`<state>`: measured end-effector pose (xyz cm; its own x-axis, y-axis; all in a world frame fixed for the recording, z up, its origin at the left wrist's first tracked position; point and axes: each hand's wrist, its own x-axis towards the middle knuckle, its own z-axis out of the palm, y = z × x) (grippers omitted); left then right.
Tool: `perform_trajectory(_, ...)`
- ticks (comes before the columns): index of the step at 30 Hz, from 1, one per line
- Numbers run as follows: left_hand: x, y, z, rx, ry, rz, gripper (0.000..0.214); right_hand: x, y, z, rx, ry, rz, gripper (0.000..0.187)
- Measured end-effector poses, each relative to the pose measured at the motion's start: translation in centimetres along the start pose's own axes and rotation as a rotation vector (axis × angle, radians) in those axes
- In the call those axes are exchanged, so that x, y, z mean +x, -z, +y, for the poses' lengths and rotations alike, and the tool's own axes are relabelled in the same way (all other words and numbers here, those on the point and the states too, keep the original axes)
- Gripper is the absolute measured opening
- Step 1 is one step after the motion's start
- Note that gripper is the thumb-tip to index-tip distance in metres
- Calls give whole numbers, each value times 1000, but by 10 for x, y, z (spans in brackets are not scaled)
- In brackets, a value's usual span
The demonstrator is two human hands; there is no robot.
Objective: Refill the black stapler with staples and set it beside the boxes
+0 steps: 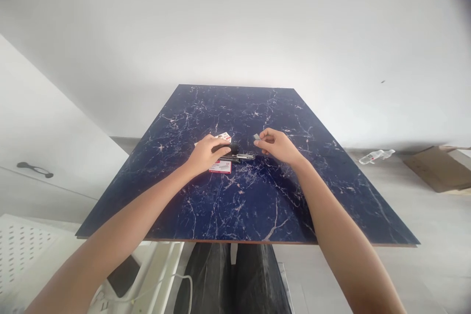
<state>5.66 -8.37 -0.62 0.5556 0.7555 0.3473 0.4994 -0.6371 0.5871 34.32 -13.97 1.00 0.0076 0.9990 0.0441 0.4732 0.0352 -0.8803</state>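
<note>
A black stapler (232, 149) lies on the blue marbled table, its metal magazine (246, 156) sticking out to the right. My left hand (206, 153) is closed around the stapler's left part, with the thumb along its side. Between the thumb and fingers of my right hand (274, 144) is a small grey strip of staples (256, 137), held just above and to the right of the magazine. A red and white small box (221, 167) lies on the near side of the stapler. Behind my left hand is another white and red box (224, 136), partly covered by the fingers.
The dark blue table (239, 206) stands against a white wall. On the floor at the right are a clear plastic bottle (375, 156) and a cardboard box (434, 169). A white perforated surface (22, 250) and a dark phone-like slab (124, 275) sit at lower left.
</note>
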Motion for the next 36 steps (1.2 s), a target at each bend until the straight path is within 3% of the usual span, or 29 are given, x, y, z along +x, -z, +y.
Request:
perform_trajectory(12,0,-2,3,75,-34,-12,29,-3,-21,-8,-125,110,-139,25)
perform_trajectory(18,0,-2,5,76,-34,-11,28,-1,-32,-4,27,91,-77,30)
perform_trajectory(24,0,-3,4,81,-31,-26,30,0,-32,-4,11,91,-2,28)
perform_trajectory(36,1,-3,5,103,-40,-47,31,0,-29,-6,37,27,1,33)
